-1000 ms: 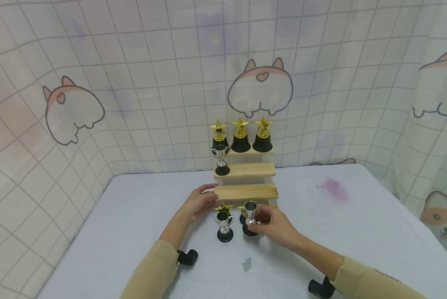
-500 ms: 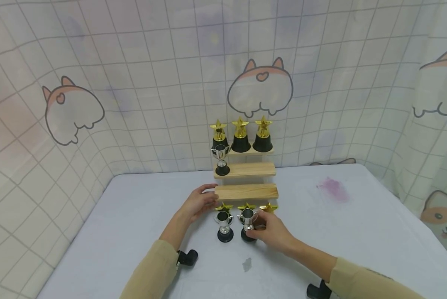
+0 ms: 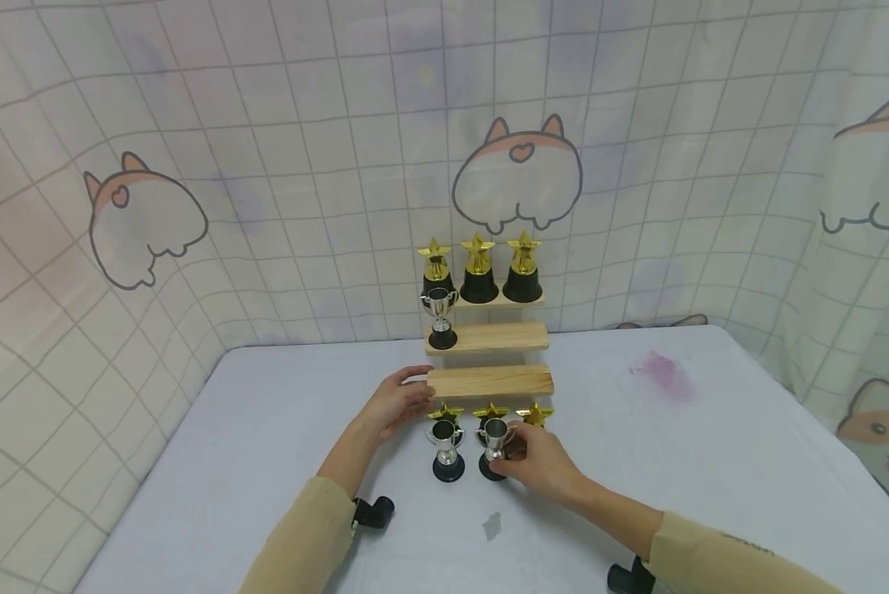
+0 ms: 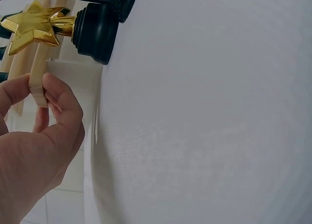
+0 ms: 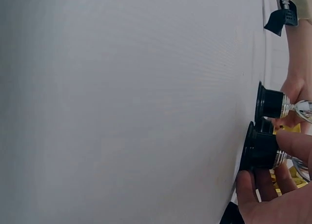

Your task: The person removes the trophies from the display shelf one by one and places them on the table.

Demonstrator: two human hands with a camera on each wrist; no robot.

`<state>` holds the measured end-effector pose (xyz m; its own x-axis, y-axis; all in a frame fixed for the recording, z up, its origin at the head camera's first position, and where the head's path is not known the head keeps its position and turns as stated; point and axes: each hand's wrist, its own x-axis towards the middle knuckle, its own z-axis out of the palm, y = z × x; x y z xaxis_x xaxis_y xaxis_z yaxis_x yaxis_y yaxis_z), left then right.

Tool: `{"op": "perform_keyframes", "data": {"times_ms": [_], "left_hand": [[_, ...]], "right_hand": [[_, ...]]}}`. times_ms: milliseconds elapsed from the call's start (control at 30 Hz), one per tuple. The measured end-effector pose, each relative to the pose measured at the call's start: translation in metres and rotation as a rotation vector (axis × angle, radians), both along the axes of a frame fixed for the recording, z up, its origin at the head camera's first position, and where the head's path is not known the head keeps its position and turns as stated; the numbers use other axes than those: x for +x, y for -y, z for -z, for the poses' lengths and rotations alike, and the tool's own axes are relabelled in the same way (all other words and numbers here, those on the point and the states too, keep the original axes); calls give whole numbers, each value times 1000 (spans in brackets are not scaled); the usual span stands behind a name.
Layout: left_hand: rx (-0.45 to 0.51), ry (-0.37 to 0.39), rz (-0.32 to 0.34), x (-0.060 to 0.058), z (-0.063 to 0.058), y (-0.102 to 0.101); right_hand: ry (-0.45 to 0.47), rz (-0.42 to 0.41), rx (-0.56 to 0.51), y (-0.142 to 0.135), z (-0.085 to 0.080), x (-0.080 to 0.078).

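My right hand point(image 3: 544, 464) holds a small silver trophy cup point(image 3: 495, 431) upright by its black base, on the table. Beside it on the left stands a matching silver cup point(image 3: 446, 445). Behind these two, gold star trophies point(image 3: 535, 413) are partly hidden, lined up below the lowest wooden shelf. My left hand point(image 3: 394, 406) pinches the left end of that wooden shelf point(image 3: 492, 381); the left wrist view shows thumb and fingers on the board's end point(image 4: 40, 83). In the right wrist view, fingers lie about the held cup's black base point(image 5: 260, 151).
The tiered wooden rack rises at the back. Its middle board point(image 3: 503, 337) carries one silver cup point(image 3: 440, 318) at the left end. Gold star trophies point(image 3: 478, 272) stand on the top board. A patterned cloth point(image 3: 325, 165) hangs behind the white table point(image 3: 281, 462).
My right hand has lowered the silver cup toward me and slightly left, beside the other cup, and the gold stars behind show more. My left hand has stayed on the shelf.
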<state>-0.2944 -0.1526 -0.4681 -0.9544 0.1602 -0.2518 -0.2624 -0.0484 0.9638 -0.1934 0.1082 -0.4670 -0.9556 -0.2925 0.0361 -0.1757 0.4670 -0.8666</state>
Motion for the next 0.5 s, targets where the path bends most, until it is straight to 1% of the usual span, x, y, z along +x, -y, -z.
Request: {"op": "perform_keyframes", "data": {"times_ms": [233, 500], "left_hand": [[3, 4, 0, -2, 1, 0], [9, 3, 1, -2, 1, 0]], "right_hand": [[-14, -18, -15, -3, -1, -1], [-48, -85, -77, -14, -6, 2]]}}
